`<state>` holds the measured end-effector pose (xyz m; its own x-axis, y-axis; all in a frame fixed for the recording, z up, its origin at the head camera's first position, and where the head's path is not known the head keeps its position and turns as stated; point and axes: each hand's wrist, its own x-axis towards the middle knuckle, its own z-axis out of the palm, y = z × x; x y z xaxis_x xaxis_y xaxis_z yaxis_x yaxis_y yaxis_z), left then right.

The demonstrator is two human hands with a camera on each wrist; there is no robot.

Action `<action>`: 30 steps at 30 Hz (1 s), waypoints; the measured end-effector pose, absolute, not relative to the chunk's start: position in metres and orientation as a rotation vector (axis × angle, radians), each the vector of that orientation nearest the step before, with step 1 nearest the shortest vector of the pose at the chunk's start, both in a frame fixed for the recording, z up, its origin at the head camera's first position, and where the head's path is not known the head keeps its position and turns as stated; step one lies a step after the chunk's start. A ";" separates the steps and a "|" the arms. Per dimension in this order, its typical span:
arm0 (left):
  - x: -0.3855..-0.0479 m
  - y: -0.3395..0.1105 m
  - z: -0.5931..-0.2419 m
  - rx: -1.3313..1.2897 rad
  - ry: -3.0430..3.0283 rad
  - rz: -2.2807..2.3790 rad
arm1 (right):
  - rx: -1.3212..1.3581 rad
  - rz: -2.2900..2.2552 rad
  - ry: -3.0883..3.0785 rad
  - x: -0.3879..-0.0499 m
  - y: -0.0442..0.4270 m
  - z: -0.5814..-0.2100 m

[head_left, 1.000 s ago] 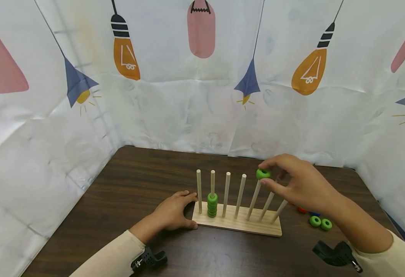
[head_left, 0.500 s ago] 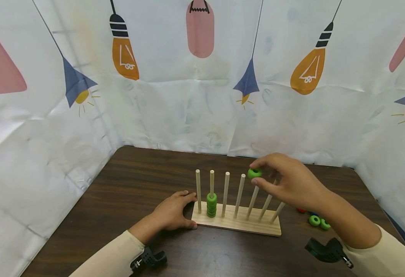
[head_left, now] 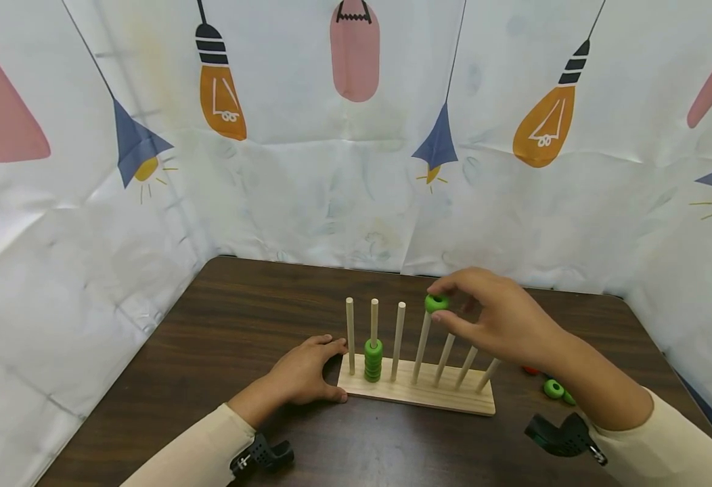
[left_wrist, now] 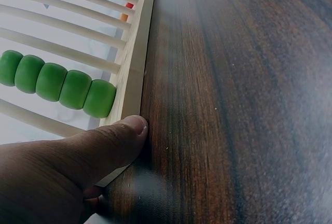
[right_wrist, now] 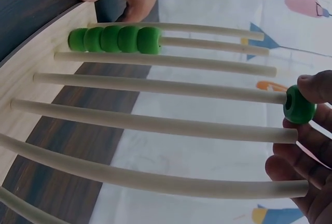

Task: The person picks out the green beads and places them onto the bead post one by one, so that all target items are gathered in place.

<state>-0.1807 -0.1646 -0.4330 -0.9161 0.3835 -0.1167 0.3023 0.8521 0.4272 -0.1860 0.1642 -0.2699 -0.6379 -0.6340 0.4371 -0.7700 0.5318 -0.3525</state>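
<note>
A wooden peg rack (head_left: 453, 400) with a row of upright dowels stands on the table. Several green beads (head_left: 373, 362) are stacked on its second dowel from the left. My left hand (head_left: 304, 372) holds the rack's left end, the thumb (left_wrist: 122, 136) against the base's front edge and the fingers round the far side. High over the row, my right hand (head_left: 502, 311) pinches one green bead (head_left: 436, 303) between thumb and fingers. The right wrist view has this bead (right_wrist: 300, 105) at the tip of the middle dowel (right_wrist: 166, 88); whether it is threaded, I cannot tell.
Loose green beads (head_left: 553, 389) lie right of the rack, partly behind the right forearm, with a red bead (head_left: 530, 370) near them. The dark wooden table (head_left: 258, 291) ends at a white printed curtain (head_left: 307, 203). Black cameras are strapped to both wrists.
My right hand has moved left along the dowel tops with the green bead pinched, from about the fifth dowel to the fourth. The left hand and the rack have stayed still.
</note>
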 end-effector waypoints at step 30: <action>-0.181 -0.165 -0.433 0.551 2.835 0.608 | 1.236 0.818 -2.544 -0.191 0.140 -0.270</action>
